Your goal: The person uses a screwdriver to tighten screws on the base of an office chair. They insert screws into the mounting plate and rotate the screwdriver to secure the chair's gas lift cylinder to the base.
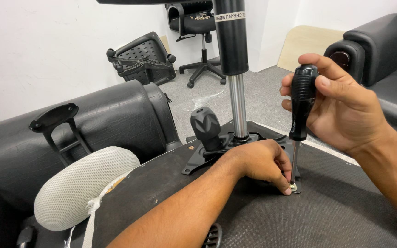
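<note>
right hand (345, 108): fingers wrapped round the black screwdriver (302, 103)
left hand (258, 163): fingertips pinch the screw (293, 187) — steadying the tip
risk: tip may slip off; tilted tool could jab fingers

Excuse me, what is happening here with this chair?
A person works on the underside of an upturned office chair seat. The right hand grips the black handle of a screwdriver, held upright with its tip on a screw at the corner of the black metal mechanism plate. The left hand rests on the plate, with its fingers steadying the shaft beside the screw. The gas lift column rises from the plate. Another office chair stands by the wall behind.
</note>
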